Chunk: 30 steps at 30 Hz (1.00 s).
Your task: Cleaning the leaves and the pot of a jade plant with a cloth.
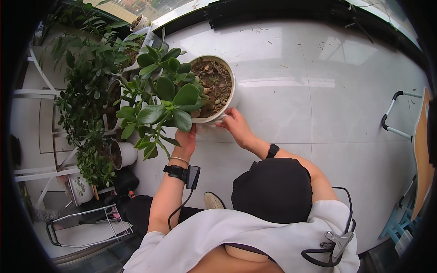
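Note:
A jade plant [175, 93] with thick, glossy leaves grows in a round white pot [234, 88] on the floor in front of me. Its stems lean left over the rim, and brown soil [211, 82] shows at the right. My right hand [237, 128] is closed at the pot's near right side, pinching a bit of thin white cloth or tissue [221, 120] against the wall. Close by, my left hand [185, 142] reaches up to the near side of the pot beneath the leaves. Foliage and the pot hide most of its fingers.
Several other potted plants [91, 100] crowd the left side, by a white metal rack [38, 93]. A folded metal frame [88, 227] lies at lower left. On the right stands a wooden-topped folding chair or stool [421, 150]. Dry leaf bits litter the pale tiled floor [282, 104].

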Each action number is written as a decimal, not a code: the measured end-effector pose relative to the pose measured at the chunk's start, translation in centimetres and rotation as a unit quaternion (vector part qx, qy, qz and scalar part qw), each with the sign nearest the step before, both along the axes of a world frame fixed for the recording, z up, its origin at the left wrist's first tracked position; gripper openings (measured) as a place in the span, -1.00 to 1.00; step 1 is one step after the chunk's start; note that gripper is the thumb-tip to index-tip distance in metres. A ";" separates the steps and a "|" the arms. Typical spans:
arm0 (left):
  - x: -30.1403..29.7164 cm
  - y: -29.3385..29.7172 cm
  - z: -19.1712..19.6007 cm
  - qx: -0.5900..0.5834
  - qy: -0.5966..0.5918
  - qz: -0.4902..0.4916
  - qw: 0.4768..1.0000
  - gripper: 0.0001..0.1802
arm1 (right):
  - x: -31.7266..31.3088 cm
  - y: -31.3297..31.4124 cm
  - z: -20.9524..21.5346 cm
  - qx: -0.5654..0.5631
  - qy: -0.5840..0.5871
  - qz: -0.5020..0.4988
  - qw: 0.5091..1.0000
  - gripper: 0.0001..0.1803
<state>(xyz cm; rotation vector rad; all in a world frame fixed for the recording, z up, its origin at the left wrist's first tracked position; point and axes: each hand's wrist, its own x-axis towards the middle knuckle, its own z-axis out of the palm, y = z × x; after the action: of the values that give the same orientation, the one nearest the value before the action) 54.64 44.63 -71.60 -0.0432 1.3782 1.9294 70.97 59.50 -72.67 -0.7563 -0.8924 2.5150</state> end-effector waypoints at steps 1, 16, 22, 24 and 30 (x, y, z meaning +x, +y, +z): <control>0.5 0.4 1.8 0.009 -0.005 -0.018 1.000 -0.71 | -0.1 0.0 0.4 -0.101 0.037 -0.012 0.994 -0.67; 6.1 3.3 2.2 -0.012 -0.017 0.029 0.999 -0.89 | 0.2 7.0 -1.1 0.310 -0.114 -0.052 0.942 -0.77; 14.3 10.8 2.5 0.108 -0.143 0.026 0.983 -0.82 | 2.2 14.5 0.8 0.351 -0.036 -0.099 0.930 -0.85; 15.9 12.7 3.4 0.151 -0.131 0.006 0.980 -0.78 | 2.7 15.7 -1.8 0.264 0.044 -0.114 0.957 -0.75; 12.9 10.0 1.9 0.057 -0.102 0.040 0.992 -0.75 | 2.1 11.4 -1.4 0.136 0.064 -0.179 0.972 -0.67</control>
<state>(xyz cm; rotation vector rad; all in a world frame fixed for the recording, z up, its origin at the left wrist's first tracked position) 67.52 54.61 -69.66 -0.2391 1.1458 2.0055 73.08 70.92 -74.03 -0.5971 -0.9348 2.0499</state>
